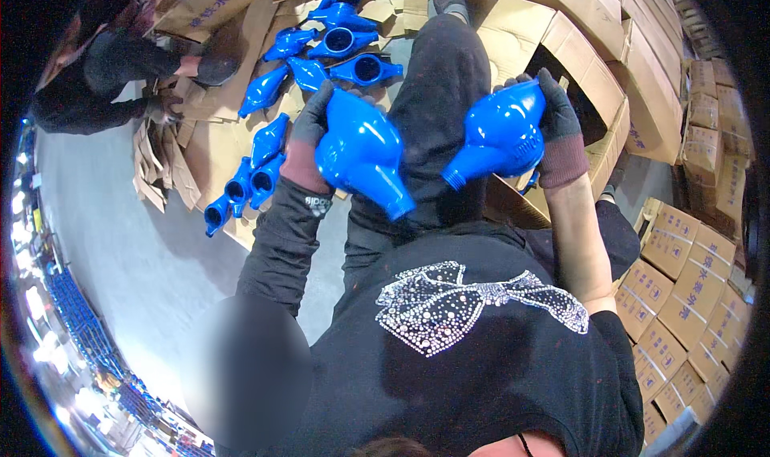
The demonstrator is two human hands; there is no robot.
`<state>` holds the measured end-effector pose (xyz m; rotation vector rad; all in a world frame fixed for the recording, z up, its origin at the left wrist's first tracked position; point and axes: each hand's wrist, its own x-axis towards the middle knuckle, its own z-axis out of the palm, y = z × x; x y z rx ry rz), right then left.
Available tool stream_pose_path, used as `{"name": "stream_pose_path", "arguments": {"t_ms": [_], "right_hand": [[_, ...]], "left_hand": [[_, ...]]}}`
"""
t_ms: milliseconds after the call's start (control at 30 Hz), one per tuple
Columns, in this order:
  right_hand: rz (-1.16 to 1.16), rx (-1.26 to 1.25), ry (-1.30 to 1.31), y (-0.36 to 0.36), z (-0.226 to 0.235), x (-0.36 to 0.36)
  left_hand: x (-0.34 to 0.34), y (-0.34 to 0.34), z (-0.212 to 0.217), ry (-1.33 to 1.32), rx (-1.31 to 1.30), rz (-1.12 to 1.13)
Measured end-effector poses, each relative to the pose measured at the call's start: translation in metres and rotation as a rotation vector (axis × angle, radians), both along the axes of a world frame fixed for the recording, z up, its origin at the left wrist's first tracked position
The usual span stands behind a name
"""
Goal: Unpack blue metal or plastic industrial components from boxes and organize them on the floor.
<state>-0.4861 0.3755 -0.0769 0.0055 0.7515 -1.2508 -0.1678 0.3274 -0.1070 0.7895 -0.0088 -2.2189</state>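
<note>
My left hand (311, 124), in a dark glove with a maroon cuff, grips a glossy blue water meter housing (359, 144) with a round belly and pipe ends. In my right hand (560, 120), gloved the same way, is another blue water meter housing (505, 128), its threaded end tilted down toward the left. The two housings are held apart above my lap, one on either side of my raised leg. More blue housings (338, 42) lie on flattened cardboard beyond my left hand, several with their round openings facing up. The fingers behind both held housings are partly hidden.
An open cardboard box (525, 36) stands by my right hand, partly under it. Stacked strapped cartons (674, 268) rise at the right. Torn cardboard pieces (164, 164) lie at the left, near another person's hand (164, 106). Grey floor (112, 216) stretches along the left.
</note>
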Motion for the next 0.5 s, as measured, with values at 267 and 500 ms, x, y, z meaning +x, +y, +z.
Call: {"name": "stream_pose_path", "arguments": {"t_ms": [267,500], "right_hand": [[-0.068,-0.168,0.344,-0.034,0.022,0.029],[-0.116,-0.227,0.304,-0.065,0.017,0.037]], "left_hand": [[-0.010,0.010,0.046,0.064,-0.140,-0.179],[-0.003,0.024,0.044,-0.038,-0.244,-0.342]]}}
